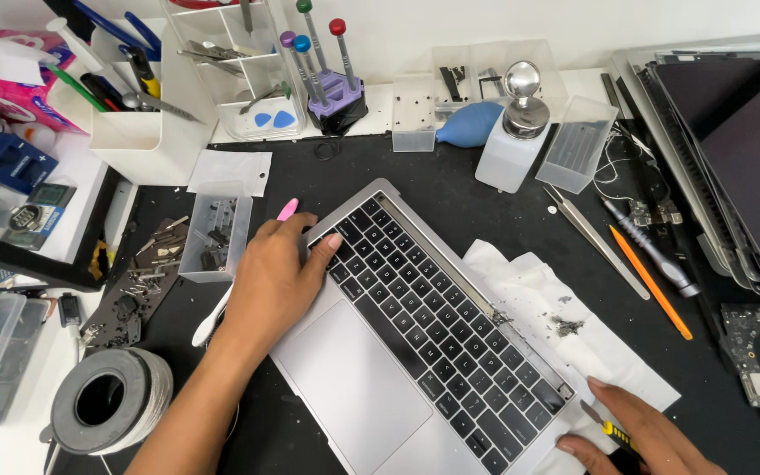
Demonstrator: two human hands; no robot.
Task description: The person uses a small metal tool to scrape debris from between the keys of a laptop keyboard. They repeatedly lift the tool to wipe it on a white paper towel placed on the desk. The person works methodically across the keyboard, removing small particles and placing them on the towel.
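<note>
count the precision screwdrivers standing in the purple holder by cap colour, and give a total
green cap: 1
purple cap: 1
blue cap: 1
red cap: 1
total in the purple holder: 4

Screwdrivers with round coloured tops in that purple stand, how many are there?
4, all upright in the stand behind the laptop: green, purple, blue, red.

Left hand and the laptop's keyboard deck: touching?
Touching. The head view shows the left hand lying flat on the laptop, thumb on the keys' corner.
</note>
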